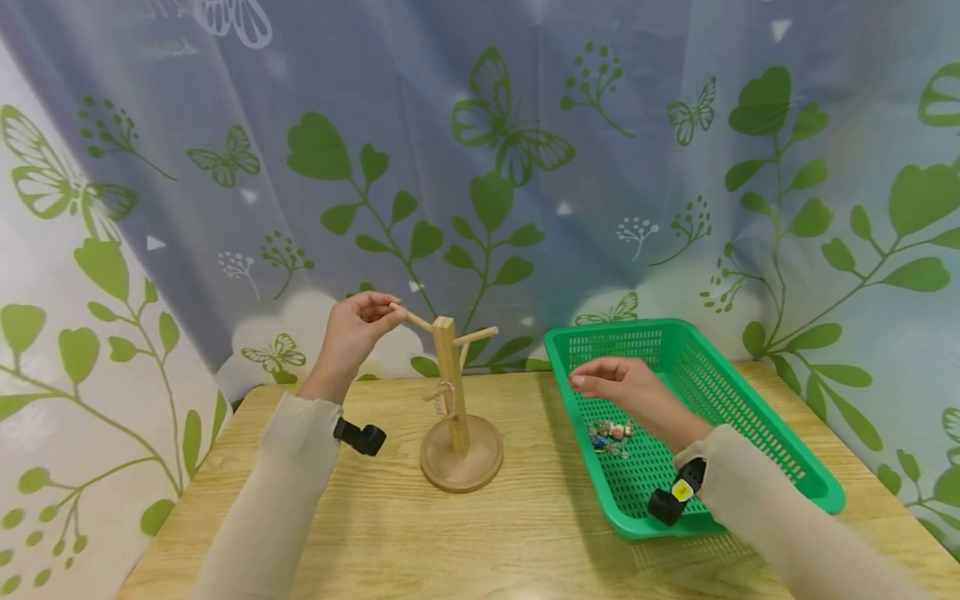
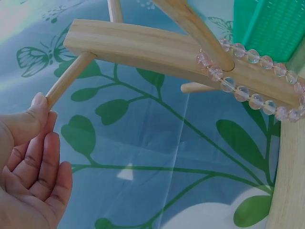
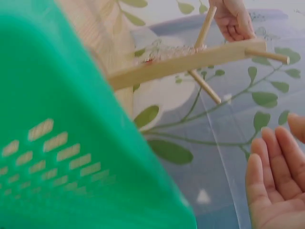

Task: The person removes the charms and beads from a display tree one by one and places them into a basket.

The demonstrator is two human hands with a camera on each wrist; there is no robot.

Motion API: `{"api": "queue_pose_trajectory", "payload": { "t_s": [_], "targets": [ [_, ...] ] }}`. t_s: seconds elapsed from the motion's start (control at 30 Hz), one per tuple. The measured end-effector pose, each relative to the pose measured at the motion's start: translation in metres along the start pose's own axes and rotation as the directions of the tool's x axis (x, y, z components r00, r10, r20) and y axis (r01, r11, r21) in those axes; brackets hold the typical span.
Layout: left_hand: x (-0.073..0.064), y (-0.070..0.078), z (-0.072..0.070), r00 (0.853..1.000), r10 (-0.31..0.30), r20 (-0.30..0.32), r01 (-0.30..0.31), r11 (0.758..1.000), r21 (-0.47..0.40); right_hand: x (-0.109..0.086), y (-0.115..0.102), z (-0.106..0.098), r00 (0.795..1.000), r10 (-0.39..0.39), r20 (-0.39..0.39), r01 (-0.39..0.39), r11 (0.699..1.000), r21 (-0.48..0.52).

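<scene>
A wooden stand (image 1: 447, 367) with a round base (image 1: 480, 472) and several pegs stands upright on the table. My left hand (image 1: 358, 329) pinches the tip of its upper left peg (image 2: 71, 78) between thumb and finger. Lower on the stand, a bracelet of clear and pinkish beads (image 2: 242, 93) hangs round another peg. Over the left side of a green plastic basket (image 1: 587, 437), my right hand (image 1: 633, 396) hovers with fingers relaxed and no object visible in it. Below it, a small pile of beaded jewellery (image 1: 611, 435) lies on the basket floor.
The light wood table (image 1: 375, 533) carries both the stand and the basket, the basket on the right. Close behind it hangs a curtain (image 1: 420, 208) printed with leaves and butterflies. Each wrist wears a black strapped camera (image 1: 362, 437).
</scene>
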State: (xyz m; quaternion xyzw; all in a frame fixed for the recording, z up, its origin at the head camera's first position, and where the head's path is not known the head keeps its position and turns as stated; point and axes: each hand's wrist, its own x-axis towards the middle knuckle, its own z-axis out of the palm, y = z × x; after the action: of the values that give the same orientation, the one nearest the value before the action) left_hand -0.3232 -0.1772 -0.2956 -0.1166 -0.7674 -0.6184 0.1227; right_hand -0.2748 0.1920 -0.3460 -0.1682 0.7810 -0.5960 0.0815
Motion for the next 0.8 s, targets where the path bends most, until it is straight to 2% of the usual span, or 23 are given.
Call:
{"api": "queue_pose_trajectory", "payload": {
  "t_s": [0.27,0.4,0.6,0.8],
  "targets": [
    [-0.007,0.002,-0.001,1.000,-0.002,-0.021,0.002,1.000,-0.009,-0.003,-0.007,0.039,0.995,-0.009,-0.100,0.014,0.999,0.051],
    [-0.008,0.000,0.000,0.999,0.009,-0.032,-0.010,1.000,-0.020,-0.006,-0.011,0.063,0.986,-0.011,-0.167,0.018,0.999,0.043],
    [-0.010,-0.001,-0.001,0.998,0.032,-0.053,-0.033,0.999,-0.011,-0.011,-0.014,0.093,0.973,0.006,-0.233,0.016,0.996,0.093],
    [-0.012,-0.001,0.002,0.997,0.054,-0.063,-0.055,0.999,-0.001,-0.014,-0.011,0.121,0.961,-0.049,-0.272,0.086,0.988,0.127]
  ]
}}
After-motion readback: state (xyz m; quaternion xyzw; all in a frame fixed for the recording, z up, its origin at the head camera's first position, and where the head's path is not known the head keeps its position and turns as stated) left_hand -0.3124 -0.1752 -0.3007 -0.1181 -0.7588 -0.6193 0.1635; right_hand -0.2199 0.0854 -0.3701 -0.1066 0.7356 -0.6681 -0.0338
